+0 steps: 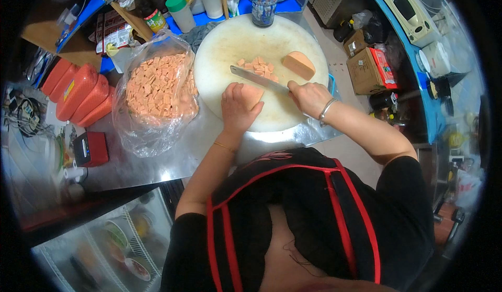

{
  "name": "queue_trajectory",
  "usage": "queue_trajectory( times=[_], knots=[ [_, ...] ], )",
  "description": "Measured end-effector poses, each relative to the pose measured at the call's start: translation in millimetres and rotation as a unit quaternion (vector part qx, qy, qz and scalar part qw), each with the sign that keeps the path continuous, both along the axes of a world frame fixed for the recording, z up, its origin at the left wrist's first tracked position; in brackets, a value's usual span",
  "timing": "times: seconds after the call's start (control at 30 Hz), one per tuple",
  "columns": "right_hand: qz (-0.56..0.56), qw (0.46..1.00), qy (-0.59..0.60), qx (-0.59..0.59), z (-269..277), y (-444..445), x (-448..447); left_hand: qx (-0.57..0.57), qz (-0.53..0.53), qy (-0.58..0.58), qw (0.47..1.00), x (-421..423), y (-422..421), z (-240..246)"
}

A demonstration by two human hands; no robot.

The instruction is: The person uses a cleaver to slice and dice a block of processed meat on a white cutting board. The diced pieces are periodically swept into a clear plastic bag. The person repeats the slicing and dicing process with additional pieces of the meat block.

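Observation:
On a round white cutting board (pixel 231 37), my left hand (pixel 240 105) rests over a piece of pink luncheon meat (pixel 252 95), fingers on its left part and thumb at its lower right. My right hand (pixel 311 98) grips a knife (pixel 261 79) by its handle end; the blade slants to the upper left, just beyond the held piece. Small cut pieces of meat (pixel 259 66) lie behind the blade. A larger chunk of the meat (pixel 299 65) sits at the board's right. Left of the board, a clear plastic bag (pixel 147 135) holds many diced pieces (pixel 157 86).
Several red-wrapped packages (pixel 80 92) and a dark red box (pixel 91 149) stand at the left of the metal table (pixel 180 154). A blue-capped bottle (pixel 264 3) stands at the board's far edge. Green-lidded containers (pixel 181 13) are on the shelf behind.

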State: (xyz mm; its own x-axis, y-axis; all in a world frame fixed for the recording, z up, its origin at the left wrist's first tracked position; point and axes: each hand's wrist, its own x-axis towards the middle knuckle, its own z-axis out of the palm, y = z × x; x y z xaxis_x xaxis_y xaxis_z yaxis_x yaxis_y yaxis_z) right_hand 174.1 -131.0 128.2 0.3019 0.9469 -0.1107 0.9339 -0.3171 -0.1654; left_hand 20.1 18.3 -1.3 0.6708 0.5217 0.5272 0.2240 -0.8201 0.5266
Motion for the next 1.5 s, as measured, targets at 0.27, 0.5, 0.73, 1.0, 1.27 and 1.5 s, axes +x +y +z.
queue_trajectory(
  times=[0.27,0.5,0.73,1.0,1.27,1.5],
  knots=[
    [0.015,0.998,-0.015,-0.059,20,-8,-4,0.012,0.001,0.037,0.999,0,7,1],
    [0.036,0.996,-0.005,-0.087,16,-7,2,0.053,0.001,0.001,0.999,0,6,4],
    [0.023,0.997,0.03,-0.073,-8,21,-6,0.02,-0.008,0.005,1.0,-1,3,12],
    [0.049,0.991,0.03,-0.117,22,1,1,-0.014,-0.007,0.003,1.0,-2,2,13],
    [0.007,0.996,0.051,-0.073,-4,23,-9,-0.014,-0.009,0.011,1.0,-4,1,14],
    [0.044,0.99,0.034,-0.126,17,6,-3,-0.026,-0.011,-0.043,0.999,-1,1,12]
  ],
)
